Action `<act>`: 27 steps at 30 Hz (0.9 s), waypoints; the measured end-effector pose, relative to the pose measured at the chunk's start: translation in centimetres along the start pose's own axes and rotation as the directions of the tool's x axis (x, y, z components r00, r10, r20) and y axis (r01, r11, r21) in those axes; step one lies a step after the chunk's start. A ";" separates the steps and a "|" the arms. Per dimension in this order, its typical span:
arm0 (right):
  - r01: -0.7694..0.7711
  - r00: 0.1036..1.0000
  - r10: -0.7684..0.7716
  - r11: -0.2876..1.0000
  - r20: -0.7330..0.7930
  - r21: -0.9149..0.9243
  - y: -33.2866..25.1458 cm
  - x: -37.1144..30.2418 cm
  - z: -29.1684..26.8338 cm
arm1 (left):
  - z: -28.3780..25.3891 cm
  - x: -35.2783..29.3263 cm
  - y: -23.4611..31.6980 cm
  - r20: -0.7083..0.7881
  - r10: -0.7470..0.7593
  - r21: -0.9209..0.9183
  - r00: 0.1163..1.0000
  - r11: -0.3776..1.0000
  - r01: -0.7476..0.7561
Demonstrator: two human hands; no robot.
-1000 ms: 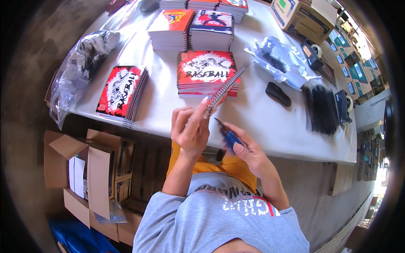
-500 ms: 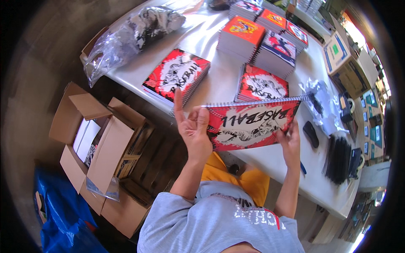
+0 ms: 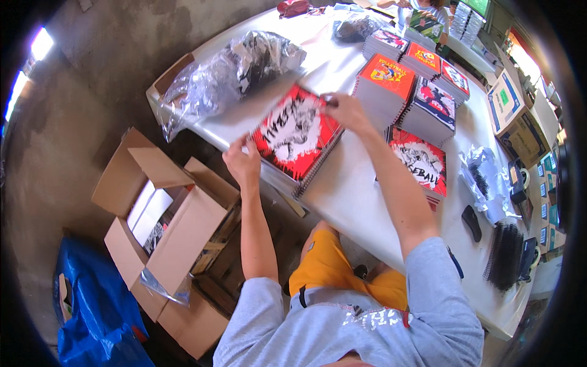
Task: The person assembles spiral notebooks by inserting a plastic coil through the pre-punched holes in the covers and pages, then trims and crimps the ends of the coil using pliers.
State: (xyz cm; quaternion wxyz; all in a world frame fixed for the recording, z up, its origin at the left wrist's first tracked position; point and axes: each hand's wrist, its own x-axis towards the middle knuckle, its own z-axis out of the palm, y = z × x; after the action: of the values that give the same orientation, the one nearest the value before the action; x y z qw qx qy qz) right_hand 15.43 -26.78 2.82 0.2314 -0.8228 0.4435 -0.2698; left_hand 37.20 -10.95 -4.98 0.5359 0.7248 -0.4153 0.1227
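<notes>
Okay so from where I'm standing, far left there's some crumpled blue plastic (image 3: 101,312) on the floor, then an open carton (image 3: 192,235) with its flaps out and something white (image 3: 150,211) inside. Next comes a big wad of clear wrap (image 3: 226,70), all shiny, sitting on the left end of the tabletop (image 3: 351,189).

Right by that is the action. The left hand (image 3: 243,160) has the near left corner of a red notebook (image 3: 296,137), fingers curled in at the edge. The notebook is at the tabletop's near edge, over more pages, coil side facing lower right. Can't tell if it's actually resting on them. The right hand (image 3: 348,113) has a narrow pinch on the far corner, so each grip is on the same notebook.

Further right you get tall stacks (image 3: 382,101) of notebooks, orange and dark covers up top, and a person (image 3: 422,15) way at the back. Just in front of the stacks sits a red pile (image 3: 422,160) with a similar cover, partly behind the right forearm. Then a small black thing (image 3: 471,224), crinkled white paper (image 3: 486,183), a bunch of black coils (image 3: 505,254), and a cardboard box (image 3: 520,119) behind.
</notes>
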 end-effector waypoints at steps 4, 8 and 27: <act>-0.011 1.000 0.013 0.993 -0.013 0.119 3.0 -1.1 4.9 | 1.9 -2.0 -0.7 -0.014 -0.126 -0.206 0.992 0.971 0.121; -0.007 0.998 0.010 0.999 -0.067 0.052 3.6 -1.8 4.3 | 2.7 -2.6 1.8 0.109 -0.330 -0.438 0.938 0.831 0.343; -0.403 0.771 0.544 0.819 0.331 -0.408 18.3 -10.6 -15.6 | 6.7 -23.1 25.8 0.913 -0.201 -0.227 0.356 0.476 0.850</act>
State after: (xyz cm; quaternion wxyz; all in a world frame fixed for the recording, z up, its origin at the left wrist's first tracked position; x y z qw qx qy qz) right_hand -10.70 -29.05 0.56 0.2512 -0.7467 0.6128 0.0621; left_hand 2.06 -8.00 -4.65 0.5216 0.5394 -0.3294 -0.5731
